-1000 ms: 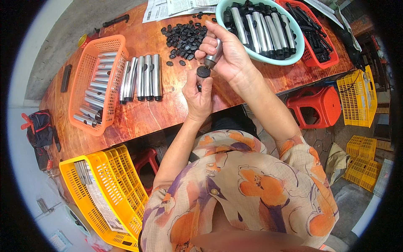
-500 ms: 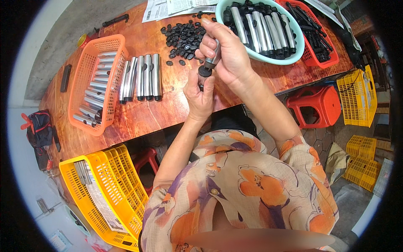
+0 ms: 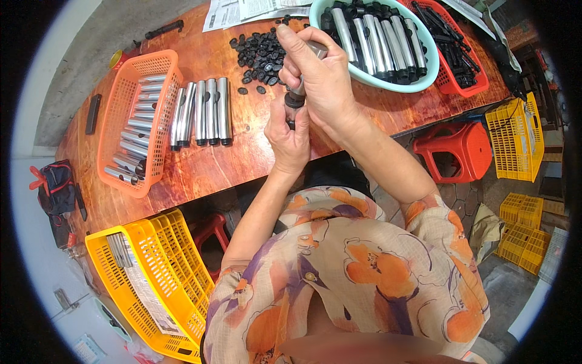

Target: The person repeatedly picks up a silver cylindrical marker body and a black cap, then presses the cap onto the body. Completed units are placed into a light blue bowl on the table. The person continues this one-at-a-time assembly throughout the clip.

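Observation:
My right hand (image 3: 324, 82) is wrapped around a silver metal tube (image 3: 316, 50), slanting down toward my left hand. Its lower end meets a black round fitting (image 3: 294, 101). My left hand (image 3: 287, 141) grips that fitting between thumb and fingers, just in front of the table's near edge; part of the fitting is hidden by the fingers. Beyond the hands lies a pile of small black oval caps (image 3: 260, 57). To the left, several silver tubes with black ends (image 3: 212, 112) lie side by side on the table.
On the wooden table (image 3: 242, 158) stand an orange basket of tubes (image 3: 108, 145), a light-blue basin (image 3: 388, 87) with tubes and black fittings, and a red basket of black parts (image 3: 445, 77). A yellow crate (image 3: 176, 261) and a red stool (image 3: 464, 151) stand below the edge.
My right hand has shifted slightly left and its grip has turned, so the tube tilts more and its upper end now shows. The left hand stays nearly in place.

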A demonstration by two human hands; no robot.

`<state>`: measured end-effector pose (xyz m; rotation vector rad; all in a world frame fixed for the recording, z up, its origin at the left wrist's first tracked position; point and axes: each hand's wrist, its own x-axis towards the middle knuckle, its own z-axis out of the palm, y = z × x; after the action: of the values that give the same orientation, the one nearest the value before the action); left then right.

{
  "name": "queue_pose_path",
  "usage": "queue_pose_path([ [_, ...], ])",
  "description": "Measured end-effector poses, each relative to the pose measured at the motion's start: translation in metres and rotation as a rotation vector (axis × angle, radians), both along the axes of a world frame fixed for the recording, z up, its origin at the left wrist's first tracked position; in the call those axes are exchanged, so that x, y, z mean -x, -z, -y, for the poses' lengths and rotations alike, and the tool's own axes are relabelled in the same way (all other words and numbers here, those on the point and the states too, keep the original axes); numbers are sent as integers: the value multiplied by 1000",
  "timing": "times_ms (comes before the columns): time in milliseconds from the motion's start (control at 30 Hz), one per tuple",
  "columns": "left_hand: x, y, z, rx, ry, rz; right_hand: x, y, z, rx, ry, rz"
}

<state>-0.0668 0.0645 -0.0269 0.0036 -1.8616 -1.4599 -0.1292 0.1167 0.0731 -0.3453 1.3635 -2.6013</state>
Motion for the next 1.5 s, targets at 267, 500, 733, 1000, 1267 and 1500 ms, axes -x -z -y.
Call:
queue_pose_path([
  [267, -2, 0, 2, -31, 48, 44, 3, 4, -1, -52, -52, -97],
  [500, -4, 5, 11, -78, 151, 21, 4, 6, 0, -46, -92, -152],
  [733, -5, 4, 1, -2, -2, 54, 0, 6, 5, -121, 35, -143],
  [1000, -4, 5, 0, 39, -24, -21, -7, 8, 5, -137, 136, -232],
  [1267, -7, -1, 8, -58, 154, 49, -6, 11, -1, -160, 7, -342],
  [1500, -9, -3, 8, -390, 388, 105, -6, 5, -8, -180, -199, -374],
])
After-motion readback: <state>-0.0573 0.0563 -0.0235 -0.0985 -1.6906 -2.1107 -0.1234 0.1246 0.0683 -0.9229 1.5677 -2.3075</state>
